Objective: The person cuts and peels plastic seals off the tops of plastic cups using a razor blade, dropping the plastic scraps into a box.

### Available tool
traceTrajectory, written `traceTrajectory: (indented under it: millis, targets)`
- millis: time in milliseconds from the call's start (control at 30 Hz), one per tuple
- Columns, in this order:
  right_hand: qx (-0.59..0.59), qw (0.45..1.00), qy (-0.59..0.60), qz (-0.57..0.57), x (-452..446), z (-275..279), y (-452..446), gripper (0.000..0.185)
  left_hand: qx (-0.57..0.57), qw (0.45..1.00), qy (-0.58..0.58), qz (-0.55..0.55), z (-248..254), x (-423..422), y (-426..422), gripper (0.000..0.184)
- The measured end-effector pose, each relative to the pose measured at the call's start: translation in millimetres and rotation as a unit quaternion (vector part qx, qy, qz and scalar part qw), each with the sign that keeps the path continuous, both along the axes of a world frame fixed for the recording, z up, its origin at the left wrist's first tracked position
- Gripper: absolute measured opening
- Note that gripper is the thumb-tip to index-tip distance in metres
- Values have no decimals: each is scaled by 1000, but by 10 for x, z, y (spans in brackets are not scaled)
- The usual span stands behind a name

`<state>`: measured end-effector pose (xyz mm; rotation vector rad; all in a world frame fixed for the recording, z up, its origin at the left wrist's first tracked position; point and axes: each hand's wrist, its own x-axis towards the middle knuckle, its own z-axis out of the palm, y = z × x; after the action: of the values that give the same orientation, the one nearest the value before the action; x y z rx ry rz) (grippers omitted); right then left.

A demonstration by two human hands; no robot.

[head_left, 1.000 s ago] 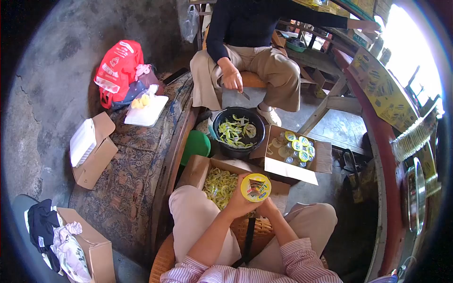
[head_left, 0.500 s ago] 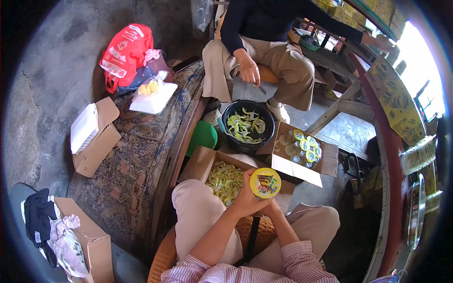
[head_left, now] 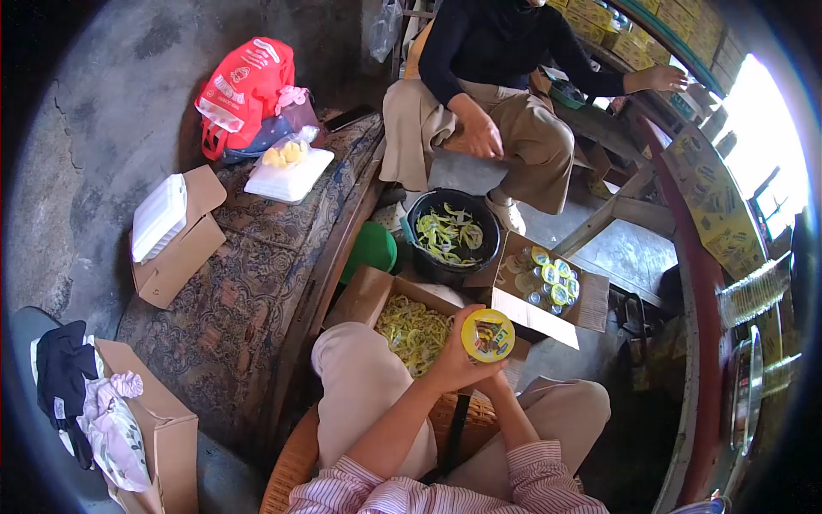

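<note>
Between my hands, above my lap, is a cup whose round yellow printed lid (head_left: 488,335) faces up. My left hand (head_left: 453,361) is wrapped around its left side, closed. My right hand (head_left: 491,382) is closed against its near, lower side, with its fingers partly hidden under the cup. The cup's body is mostly hidden by the hands and lid. Just beyond them stands an open carton (head_left: 353,300) filled with yellow-green strips (head_left: 413,330). Right of that, another carton (head_left: 591,301) holds several cups with yellow-rimmed lids (head_left: 555,276).
A black bucket (head_left: 417,257) containing similar strips stands before a seated co-worker (head_left: 505,51). A green plastic item (head_left: 373,251) is beside it. On the patterned seat at left are a red bag (head_left: 248,90) and white foam boxes (head_left: 291,177). A red-edged frame (head_left: 692,257) runs along the right.
The co-worker's arm at the right has lowered and the other hand has turned, its dark blade no longer visible. My hands keep hold of the cup; the view has shifted slightly.
</note>
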<state>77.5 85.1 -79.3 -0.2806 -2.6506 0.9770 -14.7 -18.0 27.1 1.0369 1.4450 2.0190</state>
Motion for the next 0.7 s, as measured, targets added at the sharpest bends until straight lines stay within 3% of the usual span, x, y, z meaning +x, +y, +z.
traceTrajectory:
  millis: [100, 500, 533, 600, 633, 700]
  targets:
    - [53, 998, -22, 7, 17, 209, -69, 40, -4, 1000, -13, -17, -30, 9, -2, 83]
    - [-144, 986, 15, -83, 50, -28, 56, 29, 32, 999, 9, 27, -45, -23, -39, 82]
    - [-76, 992, 60, -76, 28, -145, 108, 25, 31, 999, 5, 29, 2, -44, -55, 82]
    - [-68, 990, 7, -123, 53, -104, 124, 22, 59, 997, -43, 25, -1, -51, -42, 84]
    - [-66, 987, -20, -148, 44, 10, 92, 21, 63, 996, -10, 56, 2, -70, -38, 84]
    - [-177, 964, 45, -192, 31, 33, 58, 24, 59, 990, 52, 114, -33, -148, -66, 85]
